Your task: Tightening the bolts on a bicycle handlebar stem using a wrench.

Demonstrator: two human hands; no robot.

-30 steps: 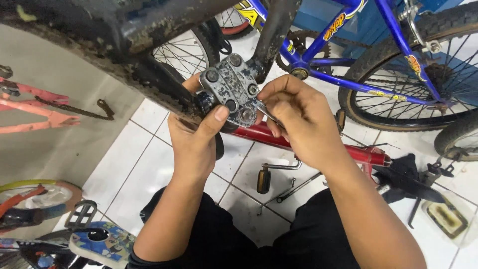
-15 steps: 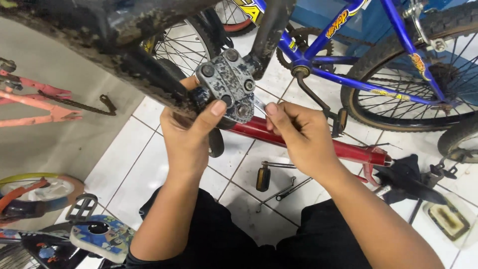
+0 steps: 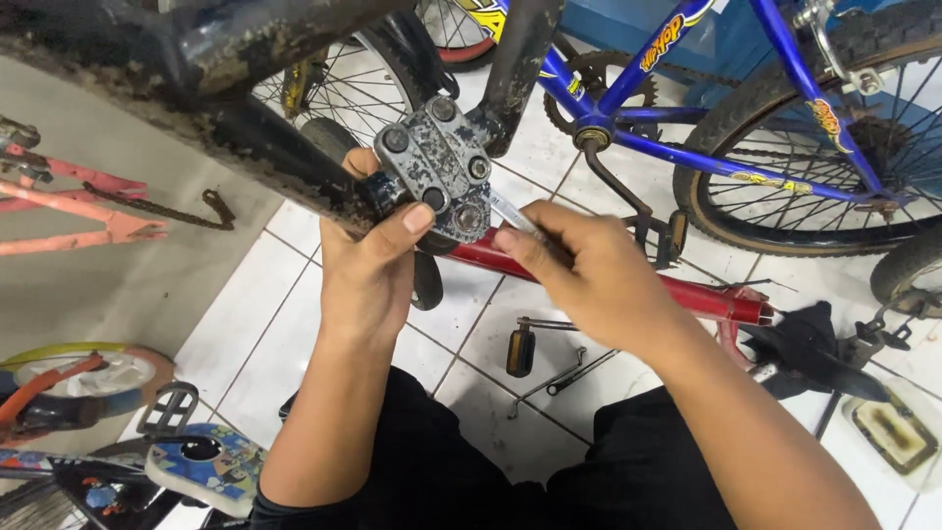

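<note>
1. Far left: pink bike frame [image 3: 69, 211] lies on the floor w/ a loose chain [image 3: 167, 208] beside it, well apart from us. We leave it.
2. Our left hand [image 3: 368, 275] wraps the end of the dirty black bike frame [image 3: 196, 108]; fingers curl behind it, thumb pressed on the face of the grey stem clamp plate [image 3: 437, 162]. We judge the grip should stay firm so the plate doesn't twist.
3. The plate sits at the frame's end, up front centre, w/ bolts at its corners; the lower-right bolt [image 3: 468, 216] is the one being worked.
4. Our right hand [image 3: 599, 280] pinches a slim silver hex key [image 3: 510, 211] btwn thumb & forefinger, tip at that bolt. Best to seat it fully and square before turning, else it probably slips.
5. Right: red frame tube [image 3: 716, 299] on the tiles, blue bike [image 3: 687, 108] behind. Loose tools [image 3: 564, 368] lie on the floor near our knees.
</note>
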